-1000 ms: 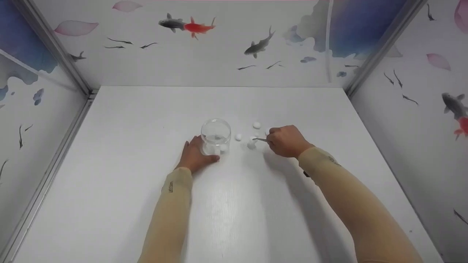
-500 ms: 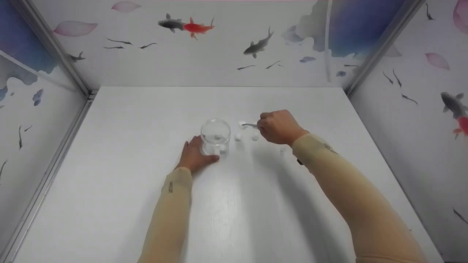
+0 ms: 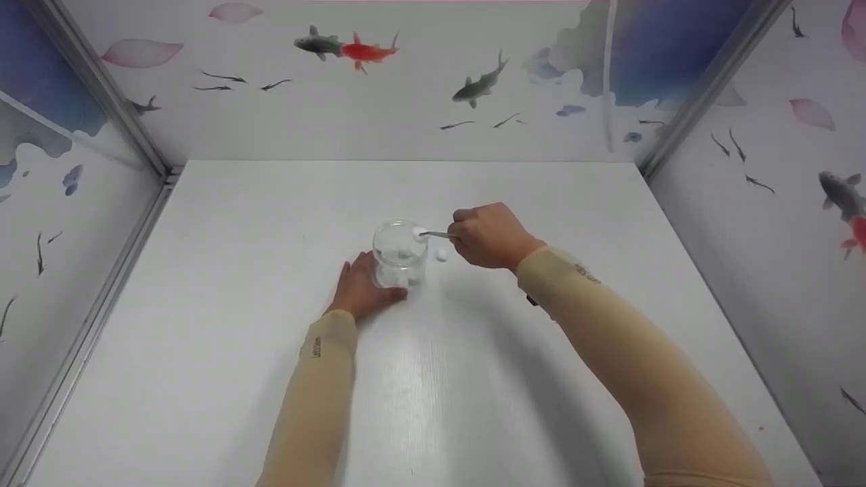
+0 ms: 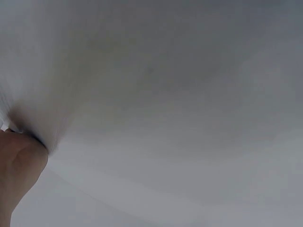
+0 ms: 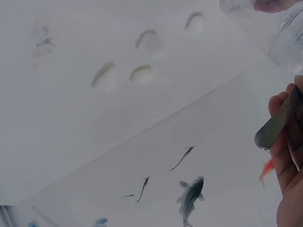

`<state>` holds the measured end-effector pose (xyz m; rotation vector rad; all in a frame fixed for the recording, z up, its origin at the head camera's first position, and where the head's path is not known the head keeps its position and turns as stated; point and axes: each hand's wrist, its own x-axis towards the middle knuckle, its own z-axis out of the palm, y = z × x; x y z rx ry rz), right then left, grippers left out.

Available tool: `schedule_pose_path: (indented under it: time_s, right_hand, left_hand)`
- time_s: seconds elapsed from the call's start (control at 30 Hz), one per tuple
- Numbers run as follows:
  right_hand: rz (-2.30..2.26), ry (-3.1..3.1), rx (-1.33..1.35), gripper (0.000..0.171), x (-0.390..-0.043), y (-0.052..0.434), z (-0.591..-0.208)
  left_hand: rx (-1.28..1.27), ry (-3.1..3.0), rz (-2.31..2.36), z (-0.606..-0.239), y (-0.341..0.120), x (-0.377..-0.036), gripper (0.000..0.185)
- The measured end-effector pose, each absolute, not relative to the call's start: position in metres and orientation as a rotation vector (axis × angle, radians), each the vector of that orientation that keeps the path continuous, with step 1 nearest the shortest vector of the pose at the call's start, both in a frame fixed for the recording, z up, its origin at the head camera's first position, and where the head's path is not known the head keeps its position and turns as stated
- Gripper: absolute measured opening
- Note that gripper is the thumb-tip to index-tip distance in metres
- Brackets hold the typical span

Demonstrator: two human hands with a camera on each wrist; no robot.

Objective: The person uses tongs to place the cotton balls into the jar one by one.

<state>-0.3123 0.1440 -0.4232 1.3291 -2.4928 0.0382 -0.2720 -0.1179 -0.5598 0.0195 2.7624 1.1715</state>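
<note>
A clear glass jar (image 3: 399,253) stands mid-table with a few white cotton balls (image 3: 404,273) inside. My left hand (image 3: 357,287) grips its base from the near left side. My right hand (image 3: 488,237) pinches metal tweezers (image 3: 437,235), and their tips hold one cotton ball (image 3: 418,232) over the jar's right rim. Another loose ball (image 3: 442,254) lies on the table just right of the jar. In the right wrist view the tweezers' blunt end (image 5: 276,124) sticks out past my fingers (image 5: 289,179), several loose balls (image 5: 107,75) lie on the table, and the jar (image 5: 286,40) shows at the top right.
The white table (image 3: 433,379) is walled on three sides by panels painted with fish (image 3: 480,84). The left wrist view shows only blurred white surface and a fingertip (image 4: 19,170).
My right hand has lifted a cotton ball off the table with the tweezers and carried it left to the jar's mouth. The left hand and the jar have stayed put.
</note>
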Motion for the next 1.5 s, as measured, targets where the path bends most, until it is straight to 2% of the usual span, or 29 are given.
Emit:
schedule_pose_path:
  time_s: [0.6,1.17,1.5]
  right_hand:
    - [0.046,-2.472,1.359,0.019,-0.311,0.141,-0.434]
    - [0.061,-2.470,1.381,0.015,-0.311,0.143,-0.433]
    - [0.099,-2.462,1.336,0.010,-0.313,0.163,-0.432]
  left_hand:
    - [0.028,2.777,1.124,-0.561,-0.116,-0.273,0.108]
    - [0.049,2.782,1.136,-0.557,-0.116,-0.271,0.109]
    - [0.028,2.760,1.161,-0.559,-0.117,-0.271,0.110]
